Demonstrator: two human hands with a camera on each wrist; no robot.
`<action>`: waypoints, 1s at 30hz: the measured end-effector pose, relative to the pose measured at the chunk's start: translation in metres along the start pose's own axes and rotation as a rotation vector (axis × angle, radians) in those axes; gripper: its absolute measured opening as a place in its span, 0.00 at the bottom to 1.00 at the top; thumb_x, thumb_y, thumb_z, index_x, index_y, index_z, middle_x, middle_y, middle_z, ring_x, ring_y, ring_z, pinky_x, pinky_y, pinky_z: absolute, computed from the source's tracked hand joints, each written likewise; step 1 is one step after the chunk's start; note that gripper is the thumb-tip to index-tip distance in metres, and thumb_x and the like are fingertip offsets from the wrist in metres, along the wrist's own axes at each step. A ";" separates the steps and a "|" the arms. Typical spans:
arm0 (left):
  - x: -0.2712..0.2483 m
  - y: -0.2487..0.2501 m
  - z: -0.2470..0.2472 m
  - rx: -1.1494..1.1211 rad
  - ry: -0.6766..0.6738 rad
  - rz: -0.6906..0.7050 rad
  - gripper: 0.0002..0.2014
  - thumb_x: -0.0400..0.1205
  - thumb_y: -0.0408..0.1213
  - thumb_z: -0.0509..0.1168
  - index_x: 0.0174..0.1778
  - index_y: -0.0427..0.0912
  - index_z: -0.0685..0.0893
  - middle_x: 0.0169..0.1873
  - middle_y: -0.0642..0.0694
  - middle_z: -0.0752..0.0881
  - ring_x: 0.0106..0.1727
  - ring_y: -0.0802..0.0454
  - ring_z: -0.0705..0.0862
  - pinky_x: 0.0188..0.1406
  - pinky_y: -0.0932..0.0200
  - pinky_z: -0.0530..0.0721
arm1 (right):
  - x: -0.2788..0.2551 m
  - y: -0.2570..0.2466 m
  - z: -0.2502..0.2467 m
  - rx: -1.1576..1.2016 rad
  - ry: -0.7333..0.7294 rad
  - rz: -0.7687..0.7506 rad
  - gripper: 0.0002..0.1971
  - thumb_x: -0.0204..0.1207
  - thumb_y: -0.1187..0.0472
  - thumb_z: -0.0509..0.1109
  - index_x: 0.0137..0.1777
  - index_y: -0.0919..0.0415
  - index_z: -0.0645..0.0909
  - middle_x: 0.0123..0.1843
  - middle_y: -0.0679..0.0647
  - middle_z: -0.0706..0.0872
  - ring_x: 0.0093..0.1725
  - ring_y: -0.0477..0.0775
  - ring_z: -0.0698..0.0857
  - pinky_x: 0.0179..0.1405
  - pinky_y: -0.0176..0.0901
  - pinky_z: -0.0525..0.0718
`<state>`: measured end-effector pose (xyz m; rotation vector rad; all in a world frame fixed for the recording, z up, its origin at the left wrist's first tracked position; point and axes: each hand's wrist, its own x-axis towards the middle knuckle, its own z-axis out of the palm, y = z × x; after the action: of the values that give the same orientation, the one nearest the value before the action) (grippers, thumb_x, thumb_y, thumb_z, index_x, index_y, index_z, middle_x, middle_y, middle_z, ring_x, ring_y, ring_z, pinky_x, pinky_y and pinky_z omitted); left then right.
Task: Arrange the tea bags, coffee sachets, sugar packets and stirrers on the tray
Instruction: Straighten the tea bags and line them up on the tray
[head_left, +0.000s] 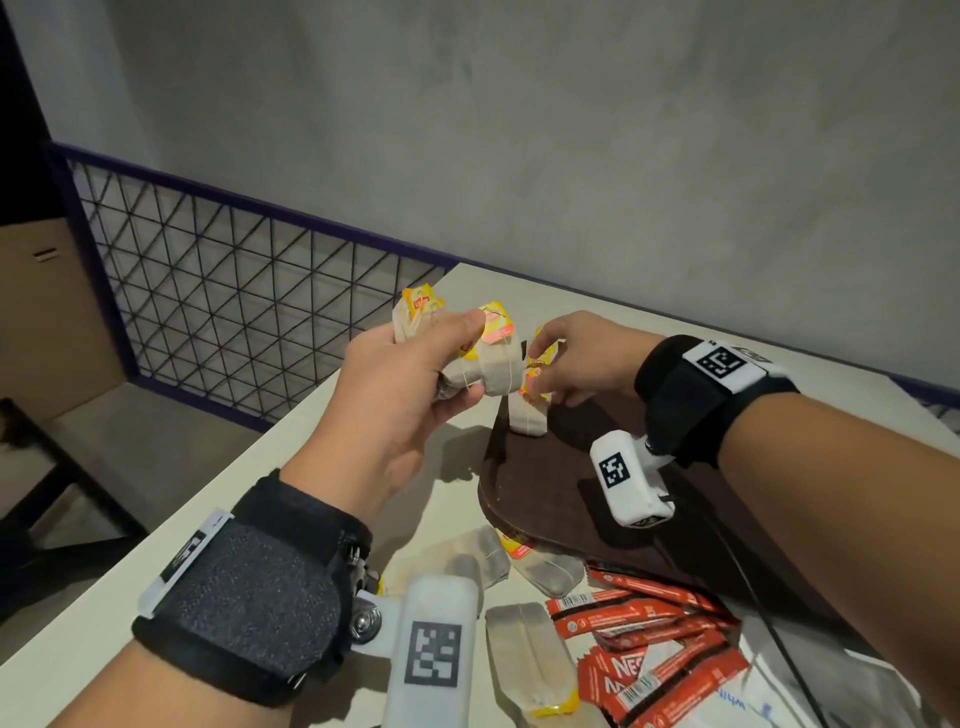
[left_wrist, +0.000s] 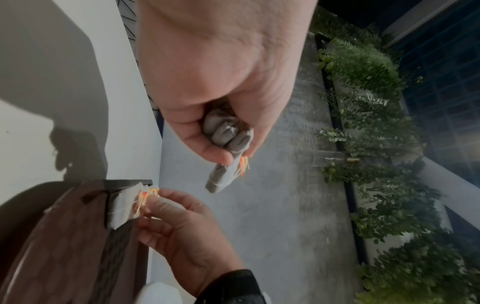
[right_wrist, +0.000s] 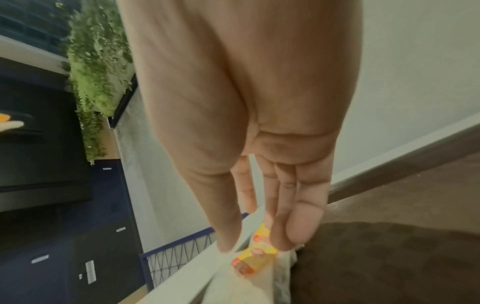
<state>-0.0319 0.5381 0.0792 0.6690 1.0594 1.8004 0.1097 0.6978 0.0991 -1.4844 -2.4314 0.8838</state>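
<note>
My left hand (head_left: 415, 374) is raised above the table and grips a bunch of tea bags (head_left: 483, 364) with yellow tags; the left wrist view shows the bunch (left_wrist: 226, 139) squeezed in my curled fingers. My right hand (head_left: 566, 364) pinches the yellow tags of a tea bag (head_left: 530, 415) that stands upright at the far left corner of the dark brown tray (head_left: 561, 499). The right wrist view shows the fingers (right_wrist: 285, 226) on the yellow tag (right_wrist: 257, 253). Loose tea bags (head_left: 524, 660) and red coffee sachets (head_left: 649, 649) lie on the table near me.
The white table (head_left: 260, 519) ends at its left edge beside a purple-framed wire mesh railing (head_left: 234, 291). A grey wall stands behind the table. White paper packets (head_left: 779, 696) lie at the lower right, with a black cable across them.
</note>
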 end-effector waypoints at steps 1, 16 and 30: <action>0.000 0.000 0.000 0.008 -0.010 -0.007 0.07 0.79 0.36 0.78 0.49 0.39 0.89 0.35 0.47 0.92 0.32 0.56 0.88 0.27 0.63 0.86 | 0.000 -0.002 -0.002 -0.015 0.047 -0.004 0.16 0.75 0.62 0.81 0.60 0.59 0.83 0.43 0.58 0.89 0.38 0.54 0.89 0.32 0.40 0.88; -0.004 -0.004 0.001 0.146 -0.157 -0.070 0.06 0.79 0.37 0.79 0.48 0.41 0.93 0.41 0.45 0.91 0.38 0.55 0.88 0.29 0.63 0.86 | -0.079 -0.029 -0.020 0.577 -0.246 -0.166 0.03 0.80 0.68 0.72 0.49 0.66 0.88 0.40 0.61 0.85 0.35 0.51 0.84 0.34 0.40 0.80; 0.001 0.002 -0.007 0.017 0.015 0.001 0.09 0.80 0.38 0.78 0.50 0.40 0.86 0.37 0.45 0.91 0.36 0.54 0.91 0.29 0.62 0.87 | -0.078 0.009 0.015 0.388 -0.169 0.123 0.02 0.78 0.68 0.76 0.48 0.65 0.87 0.39 0.58 0.85 0.33 0.48 0.82 0.30 0.40 0.76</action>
<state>-0.0384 0.5361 0.0773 0.6669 1.0856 1.8023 0.1491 0.6280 0.0953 -1.4709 -2.1229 1.4627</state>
